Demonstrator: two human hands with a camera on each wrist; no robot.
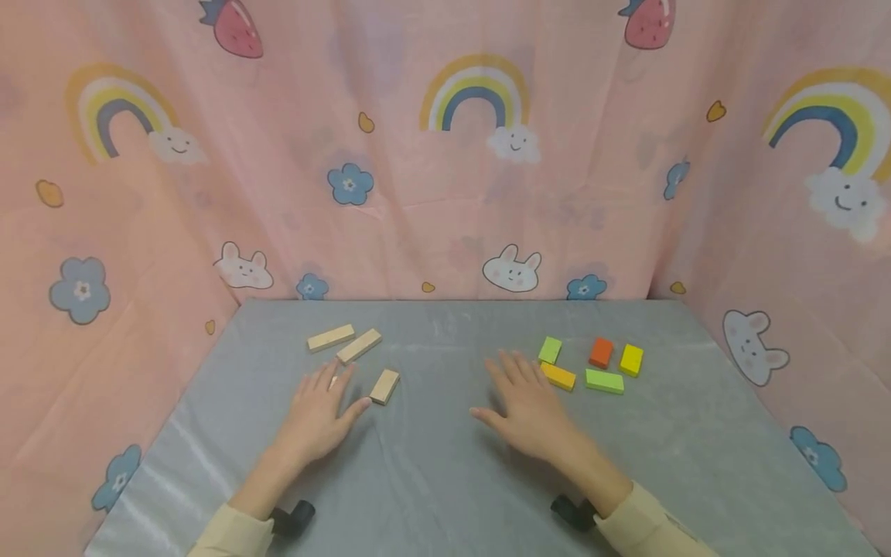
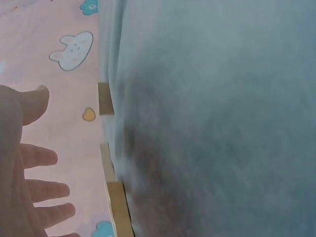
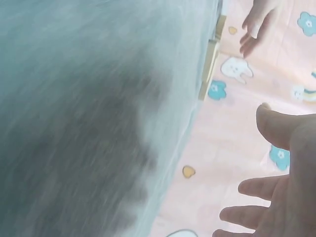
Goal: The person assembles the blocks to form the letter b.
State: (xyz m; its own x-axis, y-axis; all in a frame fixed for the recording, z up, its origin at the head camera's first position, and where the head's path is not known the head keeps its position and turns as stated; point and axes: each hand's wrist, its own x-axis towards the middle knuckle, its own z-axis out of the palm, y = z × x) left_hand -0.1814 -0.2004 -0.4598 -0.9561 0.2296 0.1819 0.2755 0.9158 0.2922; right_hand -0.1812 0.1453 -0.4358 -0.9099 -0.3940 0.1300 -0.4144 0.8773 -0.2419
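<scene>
My left hand [image 1: 322,418] is held over the grey-covered table with fingers spread and nothing in its grasp. Beyond its fingertips lie two long plain wooden blocks [image 1: 359,346], and a shorter wooden block [image 1: 385,387] sits by the thumb tip. A bit of another pale block shows between the fingers, mostly hidden. My right hand [image 1: 525,410], also spread and holding nothing, is nearest to an orange block [image 1: 558,377] and a light green block [image 1: 550,350]. Farther right are a red block [image 1: 601,353], a yellow block [image 1: 632,360] and a longer green block [image 1: 604,381].
A grey cloth covers the table [image 1: 431,464]. Pink printed curtains [image 1: 418,232] enclose its back and both sides. Black wrist mounts [image 1: 295,518] sit beneath both wrists, next to the beige sleeves [image 1: 233,534].
</scene>
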